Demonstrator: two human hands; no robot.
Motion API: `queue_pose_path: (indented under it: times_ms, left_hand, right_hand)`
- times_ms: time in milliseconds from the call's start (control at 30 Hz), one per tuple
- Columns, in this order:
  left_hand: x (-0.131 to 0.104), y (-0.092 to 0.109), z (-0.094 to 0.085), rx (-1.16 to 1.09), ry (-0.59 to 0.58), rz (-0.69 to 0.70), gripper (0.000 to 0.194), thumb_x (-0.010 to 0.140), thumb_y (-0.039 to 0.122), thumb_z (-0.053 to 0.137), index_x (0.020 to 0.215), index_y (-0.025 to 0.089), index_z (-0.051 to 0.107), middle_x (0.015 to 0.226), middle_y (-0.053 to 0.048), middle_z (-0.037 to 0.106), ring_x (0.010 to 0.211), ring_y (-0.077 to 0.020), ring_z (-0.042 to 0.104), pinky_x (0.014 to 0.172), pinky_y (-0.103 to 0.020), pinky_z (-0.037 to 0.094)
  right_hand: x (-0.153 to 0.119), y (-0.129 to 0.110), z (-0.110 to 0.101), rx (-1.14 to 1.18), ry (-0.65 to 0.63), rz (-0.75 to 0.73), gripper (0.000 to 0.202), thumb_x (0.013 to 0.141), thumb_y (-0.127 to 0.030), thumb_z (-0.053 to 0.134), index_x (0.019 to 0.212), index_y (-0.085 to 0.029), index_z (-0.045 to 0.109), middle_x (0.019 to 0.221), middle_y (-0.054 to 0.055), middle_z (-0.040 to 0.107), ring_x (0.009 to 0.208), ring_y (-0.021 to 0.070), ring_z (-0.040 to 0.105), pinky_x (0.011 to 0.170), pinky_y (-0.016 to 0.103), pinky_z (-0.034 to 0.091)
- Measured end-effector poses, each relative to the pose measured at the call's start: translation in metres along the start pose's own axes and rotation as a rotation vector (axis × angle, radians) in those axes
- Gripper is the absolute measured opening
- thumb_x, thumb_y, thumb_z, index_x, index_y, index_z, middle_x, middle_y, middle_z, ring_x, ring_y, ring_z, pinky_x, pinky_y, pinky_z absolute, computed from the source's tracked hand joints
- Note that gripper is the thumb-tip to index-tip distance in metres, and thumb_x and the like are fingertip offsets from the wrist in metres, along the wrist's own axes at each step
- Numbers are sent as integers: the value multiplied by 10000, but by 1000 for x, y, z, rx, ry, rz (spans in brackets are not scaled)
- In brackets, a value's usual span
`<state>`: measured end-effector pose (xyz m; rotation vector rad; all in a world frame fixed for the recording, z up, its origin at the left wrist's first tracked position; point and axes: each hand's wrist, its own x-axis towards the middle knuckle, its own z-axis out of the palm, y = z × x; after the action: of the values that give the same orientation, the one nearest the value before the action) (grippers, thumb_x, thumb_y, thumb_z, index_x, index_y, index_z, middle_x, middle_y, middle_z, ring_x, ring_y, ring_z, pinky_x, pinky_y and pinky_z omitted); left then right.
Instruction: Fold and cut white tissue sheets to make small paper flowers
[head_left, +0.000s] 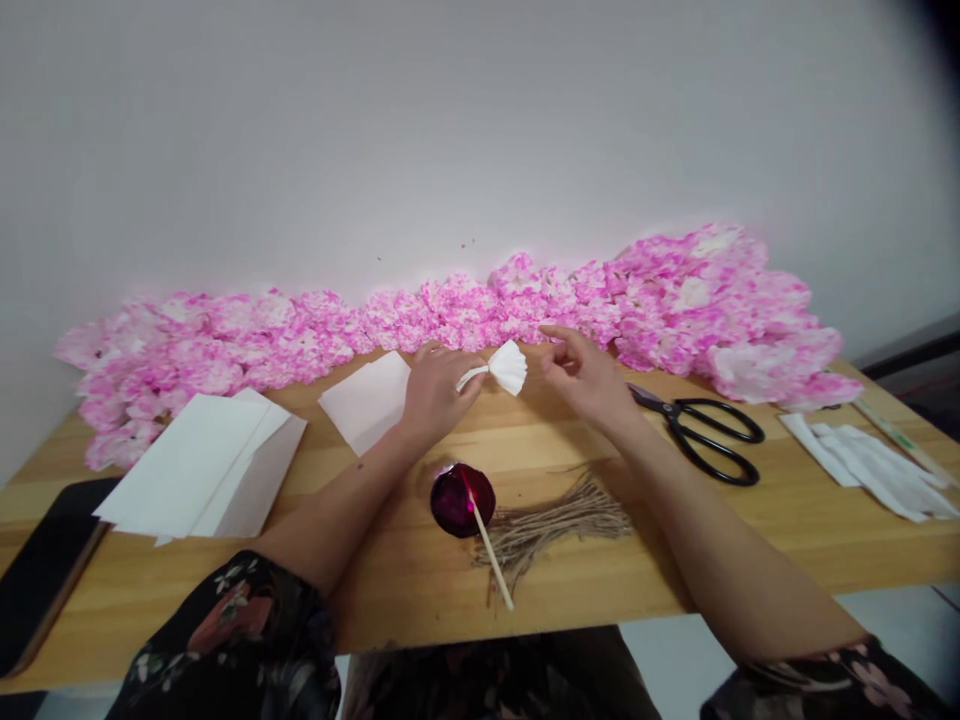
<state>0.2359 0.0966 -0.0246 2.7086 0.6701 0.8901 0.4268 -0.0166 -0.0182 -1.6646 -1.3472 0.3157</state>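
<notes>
My left hand [441, 392] is closed on the narrow end of a pleated white paper piece [508, 368], which fans out to the right, pinched in at its middle. Just right of the fan, my right hand [581, 375] is raised with its fingers apart and nothing visible in them. Below the hands stands a small bowl of dark magenta liquid [452, 500], and a thin wooden stick [493, 556] leans out of it toward me. A bundle of brown twine strands [559, 525] lies beside the bowl.
Pink paper flowers [465, 310] line the wall. White paper sheets [195, 460] and a black phone [52, 570] lie left, with more paper [367, 400] by my left hand. Black scissors [712, 435] and folded white strips [862, 460] lie right on the wooden table [405, 590].
</notes>
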Motion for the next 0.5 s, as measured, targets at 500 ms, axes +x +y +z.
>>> queue_pose_path:
  times_ms: [500]
  left_hand:
    - [-2,4,2,-7,-55,76,197,917,308,555,995,231,718,896,-30,745,869,-200,642,958,-418,393]
  right_hand:
    - [-7,-9,10,-551,-122,-480,249,954,-293,503,1119,-236,681,1071,66,730,1020,256,615,1061,518,304]
